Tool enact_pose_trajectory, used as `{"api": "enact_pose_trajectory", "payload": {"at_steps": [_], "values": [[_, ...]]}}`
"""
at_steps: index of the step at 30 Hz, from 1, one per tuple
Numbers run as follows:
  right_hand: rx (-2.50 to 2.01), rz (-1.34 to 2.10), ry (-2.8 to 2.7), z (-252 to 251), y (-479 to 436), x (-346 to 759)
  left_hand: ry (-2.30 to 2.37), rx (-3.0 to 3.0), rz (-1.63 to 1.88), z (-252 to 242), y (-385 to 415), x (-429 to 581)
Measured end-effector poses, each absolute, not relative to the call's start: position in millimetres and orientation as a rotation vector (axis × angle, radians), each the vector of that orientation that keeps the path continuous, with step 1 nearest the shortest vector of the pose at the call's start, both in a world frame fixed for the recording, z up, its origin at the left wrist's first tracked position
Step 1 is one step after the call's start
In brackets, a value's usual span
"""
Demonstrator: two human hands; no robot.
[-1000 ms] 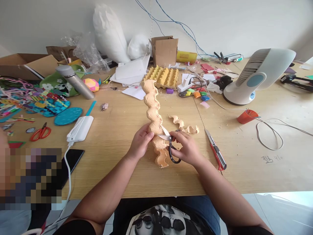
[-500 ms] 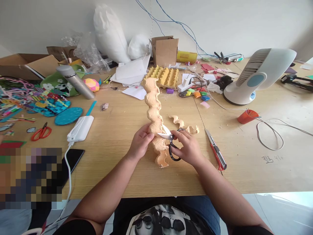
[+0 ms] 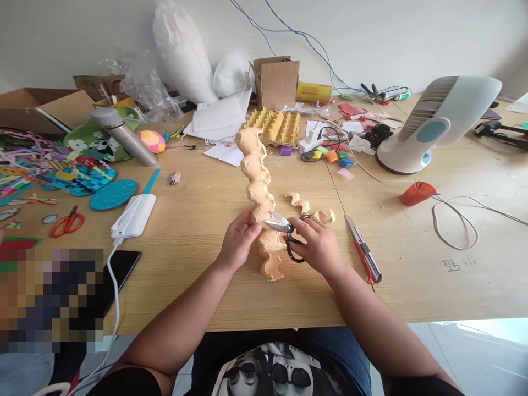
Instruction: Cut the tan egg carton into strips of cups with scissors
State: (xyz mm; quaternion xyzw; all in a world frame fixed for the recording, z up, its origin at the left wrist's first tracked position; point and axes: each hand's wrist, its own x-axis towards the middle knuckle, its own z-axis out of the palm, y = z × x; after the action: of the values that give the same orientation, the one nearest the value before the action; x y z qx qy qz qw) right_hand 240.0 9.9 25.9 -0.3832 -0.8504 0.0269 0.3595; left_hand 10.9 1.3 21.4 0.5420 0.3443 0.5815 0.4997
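My left hand (image 3: 240, 240) grips the left edge of a long, bumpy strip of egg carton (image 3: 258, 190), pale orange and held lengthwise away from me. My right hand (image 3: 317, 245) has its fingers in the black handles of a pair of scissors (image 3: 282, 223). The blades are slightly parted and reach across the strip's right edge, close to my left thumb. Curled trimmed scraps (image 3: 297, 202) of the same carton lie on the table just beyond my right hand.
A red utility knife (image 3: 363, 250) lies right of my right hand. Farther off are a yellow egg tray (image 3: 278, 125), a white fan (image 3: 429, 129) and an orange cup (image 3: 417, 193). To the left lie a white power bank (image 3: 134, 216), a phone (image 3: 127, 264) and red-handled scissors (image 3: 68, 223).
The scissor blades have closed partway at the strip's edge, and the handles have drawn together. The strip's far end has tilted slightly to the left.
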Motion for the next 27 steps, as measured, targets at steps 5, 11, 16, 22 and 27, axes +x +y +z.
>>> {"api": "enact_pose_trajectory", "payload": {"at_steps": [5,11,16,22,27], "values": [[-1.038,0.038,-2.210,27.3,8.0,241.9,0.776,1.288,1.407,21.9,1.1,12.4],[-1.093,0.048,-2.161,28.5,9.2,244.0,0.771,1.249,1.413,23.7,0.1,12.8],[-1.186,0.284,-2.027,30.0,11.8,242.4,0.800,1.177,1.498,25.2,3.5,10.3],[-1.130,0.240,-2.120,33.3,11.8,241.7,0.857,1.169,1.538,24.1,6.7,6.9],[-1.095,0.063,-2.154,30.0,13.7,242.9,0.837,1.159,1.524,24.1,6.9,7.5]]}}
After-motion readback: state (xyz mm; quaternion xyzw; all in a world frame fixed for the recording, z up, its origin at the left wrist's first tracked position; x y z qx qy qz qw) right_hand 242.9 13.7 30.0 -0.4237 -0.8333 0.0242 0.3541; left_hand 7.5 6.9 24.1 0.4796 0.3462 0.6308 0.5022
